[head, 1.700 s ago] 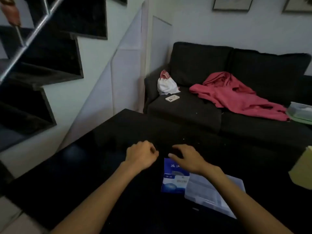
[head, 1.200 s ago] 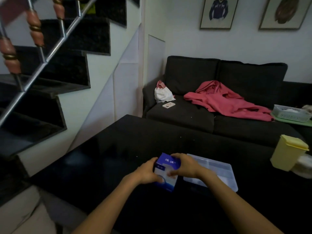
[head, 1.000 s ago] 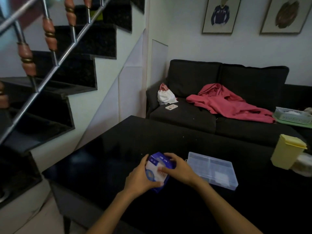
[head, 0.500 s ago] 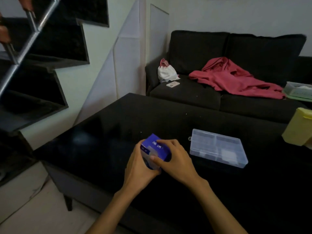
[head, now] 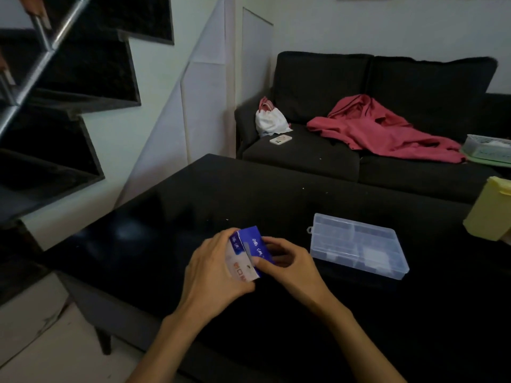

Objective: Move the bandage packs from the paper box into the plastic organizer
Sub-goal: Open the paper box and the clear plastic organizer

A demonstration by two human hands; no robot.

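Now, from the head camera, the only view: paper box [head: 247, 251] lifted off the black table [head: 276, 194] and gripped between both hands, no longer lying flat beside the plastic organizer [head: 356, 246] as a second or so ago. Left hand [head: 213, 275] wrapped round the box's near left side, right hand [head: 290, 268] curled against its right side with the thumb laid across the blue face. Box tilted, one end turned up and away. Whether a flap has been opened cannot be told; the end looks slightly ragged, nothing more certain than that. No bandage packs in sight, so presumably all inside the box. Organizer resting on the table just to the right of the hands, lid seemingly down, apart from the box and untouched. Judged from this: opening of the box under way, transfer not begun, organizer lid to be dealt with as well. Further off, a dark sofa [head: 318, 158] with a red garment [head: 387, 134], and a yellow container [head: 489, 211] at the table's right edge.
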